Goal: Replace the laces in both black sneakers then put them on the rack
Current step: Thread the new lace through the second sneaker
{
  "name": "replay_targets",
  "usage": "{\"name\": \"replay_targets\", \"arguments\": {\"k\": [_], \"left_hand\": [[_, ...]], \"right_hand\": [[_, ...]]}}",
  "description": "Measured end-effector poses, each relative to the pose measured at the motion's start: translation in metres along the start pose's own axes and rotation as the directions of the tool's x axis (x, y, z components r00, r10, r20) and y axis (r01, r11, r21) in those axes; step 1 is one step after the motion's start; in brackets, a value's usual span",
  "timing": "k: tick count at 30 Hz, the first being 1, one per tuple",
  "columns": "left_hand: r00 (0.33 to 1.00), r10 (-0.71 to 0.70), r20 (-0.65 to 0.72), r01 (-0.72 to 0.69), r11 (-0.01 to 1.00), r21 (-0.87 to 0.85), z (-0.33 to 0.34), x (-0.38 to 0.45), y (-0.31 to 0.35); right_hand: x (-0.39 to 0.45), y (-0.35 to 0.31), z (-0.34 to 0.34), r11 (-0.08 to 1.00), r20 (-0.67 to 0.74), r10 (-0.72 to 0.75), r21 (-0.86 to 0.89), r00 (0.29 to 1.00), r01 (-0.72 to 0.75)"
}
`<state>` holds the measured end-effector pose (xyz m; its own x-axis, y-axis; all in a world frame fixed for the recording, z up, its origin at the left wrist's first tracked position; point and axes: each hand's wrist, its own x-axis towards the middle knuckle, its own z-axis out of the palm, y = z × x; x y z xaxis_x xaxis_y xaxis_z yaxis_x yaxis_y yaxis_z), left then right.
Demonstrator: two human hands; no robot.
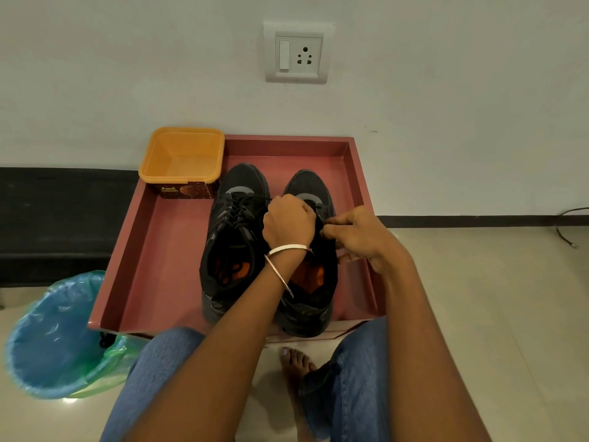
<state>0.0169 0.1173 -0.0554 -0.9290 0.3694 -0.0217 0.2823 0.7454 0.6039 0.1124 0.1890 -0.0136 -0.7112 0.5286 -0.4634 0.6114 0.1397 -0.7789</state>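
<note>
Both black sneakers sit side by side, toes toward the wall, on the pink tray [153, 250]. Left sneaker [234, 237]: black lace [237, 212] threaded across the eyelets, one end running right toward my left hand. Right sneaker [310, 295]: its lacing area is hidden behind my hands; only the toe, the orange insole and the heel show.

My left hand [288, 223] is clenched over the right sneaker's tongue, knuckles up; it seems to grasp lace, but what sits inside the fist I cannot make out. Two bangles [287, 250] lie on that wrist. My right hand [353, 234] pinches a thin black lace end between thumb and fingertips, just beside the left hand.

Orange tub [181, 157] with an "Amul" label stands at the tray's far left corner. Blue-lined bin [54, 336] on the floor to the left, partly covered by my knee. Wall socket [298, 52] above. A cable [567, 231] at the right edge is cut off.
</note>
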Motion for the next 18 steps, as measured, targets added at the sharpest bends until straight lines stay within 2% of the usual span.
{"name": "replay_targets", "arguments": {"k": [5,10,13,15,18], "left_hand": [[0.978,-0.113,0.178,0.154,0.96,-0.236,-0.007,0.007,0.0],[0.937,-0.235,0.259,0.31,0.902,-0.301,-0.002,0.015,-0.002],[0.923,-0.274,0.269,0.351,0.887,-0.3,0.0,0.019,-0.002],[0.918,-0.285,0.274,0.365,0.878,-0.31,-0.001,0.019,-0.001],[0.913,-0.301,0.275,0.38,0.872,-0.307,-0.002,0.019,0.0]], "right_hand": [[0.002,0.0,-0.002,0.998,0.011,-0.027,-0.06,1.0,0.027],[0.002,0.004,-0.006,1.0,0.036,0.001,0.012,0.999,-0.001],[0.016,0.01,0.001,0.989,-0.128,-0.066,0.122,0.99,0.081],[0.027,0.011,0.007,0.989,-0.242,-0.122,0.048,0.963,0.137],[0.031,0.008,0.016,0.98,-0.307,-0.196,-0.083,0.931,0.179]]}}
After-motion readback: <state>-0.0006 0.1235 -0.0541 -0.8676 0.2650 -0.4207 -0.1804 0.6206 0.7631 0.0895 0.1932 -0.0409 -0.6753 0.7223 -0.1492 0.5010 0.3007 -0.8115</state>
